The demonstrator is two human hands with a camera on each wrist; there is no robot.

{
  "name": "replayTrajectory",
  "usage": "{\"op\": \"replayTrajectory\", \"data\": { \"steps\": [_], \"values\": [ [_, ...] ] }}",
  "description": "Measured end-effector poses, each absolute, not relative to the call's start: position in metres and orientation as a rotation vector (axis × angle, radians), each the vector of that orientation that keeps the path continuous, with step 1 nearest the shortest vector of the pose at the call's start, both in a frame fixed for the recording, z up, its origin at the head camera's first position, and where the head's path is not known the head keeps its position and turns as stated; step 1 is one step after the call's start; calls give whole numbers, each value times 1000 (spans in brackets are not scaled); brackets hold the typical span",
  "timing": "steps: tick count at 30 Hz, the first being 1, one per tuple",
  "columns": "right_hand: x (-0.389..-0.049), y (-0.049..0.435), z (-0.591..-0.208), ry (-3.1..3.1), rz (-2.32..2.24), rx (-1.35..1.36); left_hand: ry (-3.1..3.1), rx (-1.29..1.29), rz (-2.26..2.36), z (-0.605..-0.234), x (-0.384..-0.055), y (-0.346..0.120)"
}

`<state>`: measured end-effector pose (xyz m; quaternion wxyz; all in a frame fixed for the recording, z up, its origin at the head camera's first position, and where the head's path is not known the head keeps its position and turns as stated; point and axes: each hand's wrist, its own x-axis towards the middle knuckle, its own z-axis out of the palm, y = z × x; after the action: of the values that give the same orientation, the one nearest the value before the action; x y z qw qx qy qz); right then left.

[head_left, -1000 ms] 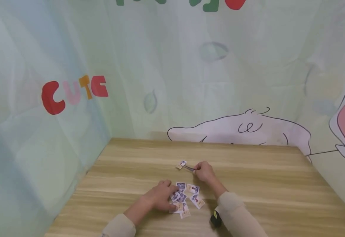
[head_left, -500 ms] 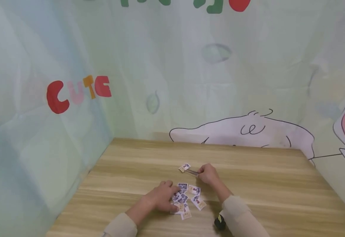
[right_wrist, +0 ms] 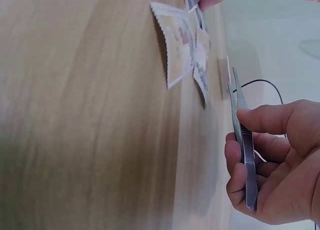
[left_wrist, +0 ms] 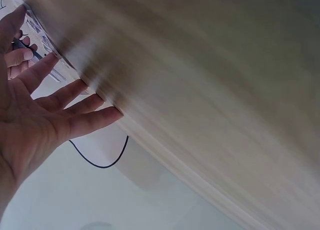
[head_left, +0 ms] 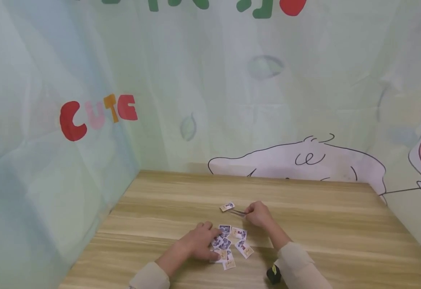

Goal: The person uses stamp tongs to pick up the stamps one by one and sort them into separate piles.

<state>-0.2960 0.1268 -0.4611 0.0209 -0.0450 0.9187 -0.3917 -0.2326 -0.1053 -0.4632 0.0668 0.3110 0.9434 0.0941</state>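
Observation:
A pair of tweezers (right_wrist: 247,160) is gripped in my right hand (head_left: 259,214), thumb and fingers curled round it. In the right wrist view its tips stand apart. Close to them lies a lone postage stamp (head_left: 227,206), beyond the others on the wooden table. My left hand (head_left: 200,241) rests at the left side of a loose group of stamps (head_left: 225,243), its fingers outstretched and touching the surface in the left wrist view (left_wrist: 65,109). The thumb lies on one stamp, and the hand hides part of the group. Two stamps (right_wrist: 175,47) curl up slightly at their edges.
A small black object with a yellow part (head_left: 273,274) stands by the right sleeve (head_left: 298,263). The table (head_left: 159,192) meets a printed cloth backdrop (head_left: 196,80) at its far and left edges.
The lone stamp has gone from tilted to lying flatter. The tweezers and right hand have drawn slightly right and nearer. My left hand stays on the stamps; the head view has shifted a little.

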Motion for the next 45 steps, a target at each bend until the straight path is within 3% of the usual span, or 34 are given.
{"op": "replayTrajectory", "data": {
  "steps": [17,32,45],
  "values": [
    [-283,142,-461,2760,-1325,-165,2851,930,300,-460,-236,-105],
    [-273,165,-460,2496,-1364,-426,2843,935,296,-459,-233,-105],
    [-270,166,-460,2481,-1265,-420,2840,933,311,-462,-233,-104]
  ]
}}
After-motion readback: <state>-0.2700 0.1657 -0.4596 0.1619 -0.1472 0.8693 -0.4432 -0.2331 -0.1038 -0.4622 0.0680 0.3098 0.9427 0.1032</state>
